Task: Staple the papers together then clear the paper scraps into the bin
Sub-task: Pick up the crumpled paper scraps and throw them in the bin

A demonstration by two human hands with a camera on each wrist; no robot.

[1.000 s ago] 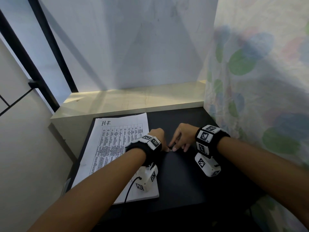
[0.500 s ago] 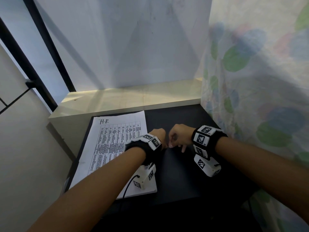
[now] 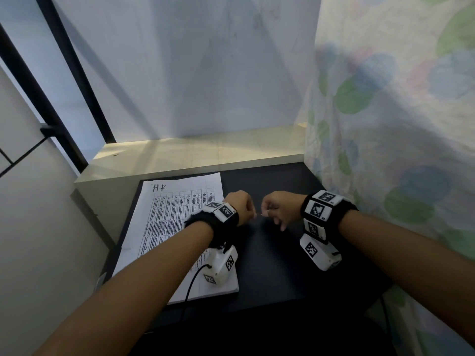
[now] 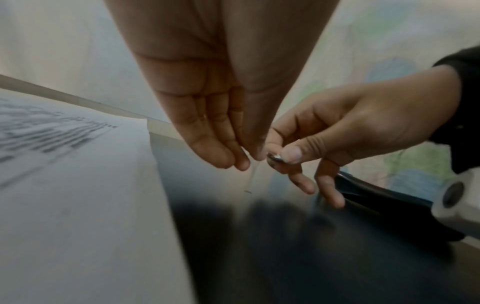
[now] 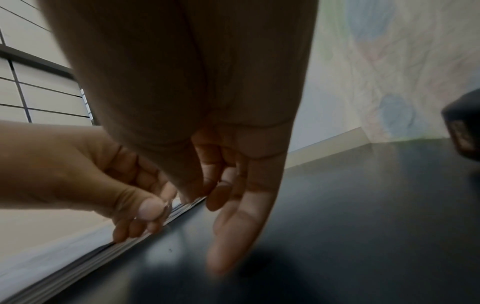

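Note:
A stack of printed papers (image 3: 169,227) marked "H.R" lies on the left half of the black table (image 3: 270,265). My two hands meet just right of the stack, a little above the table. My right hand (image 3: 266,214) pinches a small shiny metal piece (image 4: 276,158) between thumb and forefinger, its other fingers hanging down. My left hand (image 3: 253,214) brings thumb and fingertips together on the other end of that thin piece (image 3: 259,215). The left thumb (image 5: 150,207) presses against its fingers beside the stack's edge (image 5: 103,257). I see no bin or scraps.
A pale ledge (image 3: 200,152) runs behind the table, with a white wall above. A flowered curtain (image 3: 390,124) hangs close on the right. A dark object (image 4: 369,193) lies on the table by my right hand, also seen blurred as the dark object (image 5: 465,127).
My right fingers lay on the table beside the left hand; now both hands are raised slightly, with the right thumb and forefinger curled into a pinch against the left fingertips.

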